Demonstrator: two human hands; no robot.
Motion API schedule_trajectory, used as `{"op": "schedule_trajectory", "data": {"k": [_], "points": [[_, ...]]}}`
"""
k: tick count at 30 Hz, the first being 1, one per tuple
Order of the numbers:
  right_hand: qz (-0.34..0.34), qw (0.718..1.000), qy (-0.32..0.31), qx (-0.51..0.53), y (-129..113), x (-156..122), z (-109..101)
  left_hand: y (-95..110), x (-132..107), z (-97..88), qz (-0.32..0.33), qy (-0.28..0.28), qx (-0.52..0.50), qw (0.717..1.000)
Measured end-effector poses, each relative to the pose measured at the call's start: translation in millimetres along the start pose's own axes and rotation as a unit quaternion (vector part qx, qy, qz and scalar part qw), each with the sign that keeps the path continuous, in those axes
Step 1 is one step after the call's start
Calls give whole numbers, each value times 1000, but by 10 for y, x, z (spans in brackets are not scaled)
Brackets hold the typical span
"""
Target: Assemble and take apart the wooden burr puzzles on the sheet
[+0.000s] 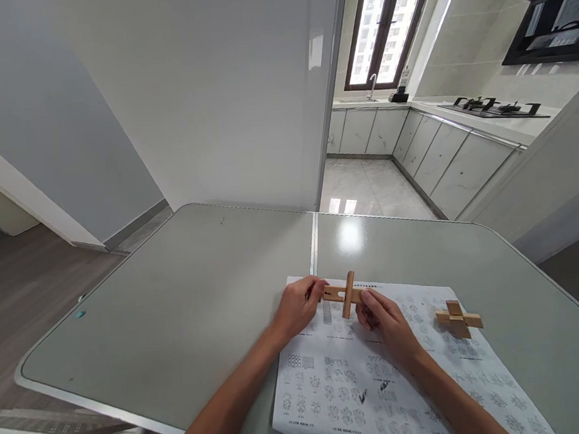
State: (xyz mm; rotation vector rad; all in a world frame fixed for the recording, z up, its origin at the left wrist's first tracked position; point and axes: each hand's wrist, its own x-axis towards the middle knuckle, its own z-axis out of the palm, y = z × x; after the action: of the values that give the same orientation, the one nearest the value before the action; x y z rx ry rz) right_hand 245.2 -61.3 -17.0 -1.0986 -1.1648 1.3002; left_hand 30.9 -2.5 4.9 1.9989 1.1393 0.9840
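Observation:
My left hand [301, 304] pinches the left end of a slotted wooden puzzle piece [333, 293]. At that piece's right end, the fingers of my right hand [384, 318] are closed on it too. A second wooden piece [348, 295] crosses it at a steep angle, standing near its middle; whether it passes fully through the slot I cannot tell. Both pieces are held just above a printed instruction sheet [328, 391] covered with small line drawings. To the right, some crossed wooden pieces [458, 319] rest on the sheet, joined in a cross shape.
The grey table [177, 319] has a metal seam [314, 242] down its middle and rounded corners. A small teal bit [80, 314] lies near its left edge. Beyond the table are a white panel [220, 102] and a kitchen with cabinets [457, 153].

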Motion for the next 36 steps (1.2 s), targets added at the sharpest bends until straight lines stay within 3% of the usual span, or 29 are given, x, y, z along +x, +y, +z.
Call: {"op": "schedule_trajectory", "data": {"k": [4,11,24,36], "points": [[5,1000,1,6,-5,1,4,85,-21,26,-37,-60,-139,988],[14,999,-28,38,15,9,-18,112,-20,17,-92,-79,-273,954],[51,975,-125,179,-103,47,10,62,-29,28,-79,-99,-268,955],[75,974,-105,185,-128,15,-15,74,-25,12,-81,-124,-293,945]]}}
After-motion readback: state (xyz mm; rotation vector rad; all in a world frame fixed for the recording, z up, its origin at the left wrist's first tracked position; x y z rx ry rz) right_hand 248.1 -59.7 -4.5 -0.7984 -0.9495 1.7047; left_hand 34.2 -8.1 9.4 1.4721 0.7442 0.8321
